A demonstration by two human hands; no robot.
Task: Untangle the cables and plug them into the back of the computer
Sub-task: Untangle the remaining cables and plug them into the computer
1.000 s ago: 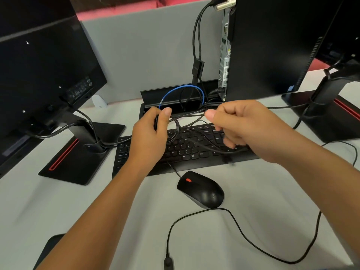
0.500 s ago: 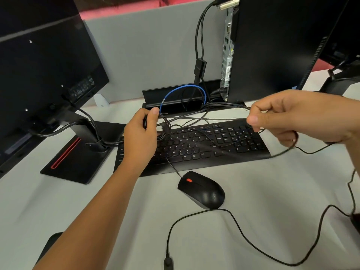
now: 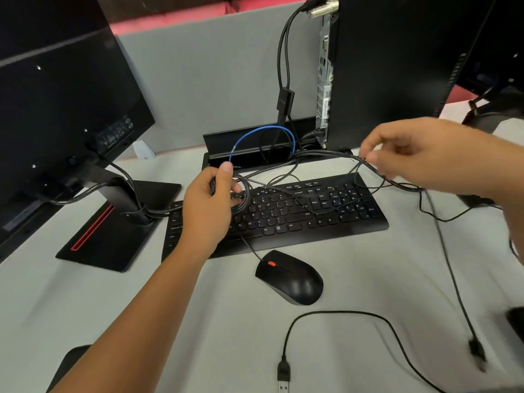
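Cables, thin black ones (image 3: 286,180), are the job, and most of the untangling is not yet done. Starting at the left, a black flat monitor (image 3: 56,95) stands on its red-striped base with its own leads strapped to the stand. Next, my left hand (image 3: 209,205) grips a small coil of those thin black cables above the left end of the black keyboard (image 3: 297,211), thumb up and fingers curled round the loops. From that coil several strands run rightward, crossing one another over the keys, so the knot looks only partly loosened. A black mouse with an orange wheel (image 3: 289,276) lies on the pale grey worktop (image 3: 113,307) just in front of the keyboard. Nearer me, a loose USB plug (image 3: 283,375) rests on the worktop, unplugged. Further back, the black computer tower (image 3: 397,66) shows its rear port strip, with two thicker leads already seated at the top; the lower ports look free, though I cannot tell them apart. My right hand (image 3: 425,154) pinches the strands between thumb and forefinger, drawing them out sideways. Below it another plug end (image 3: 477,355) dangles free. I judge both plugs remain to be connected.
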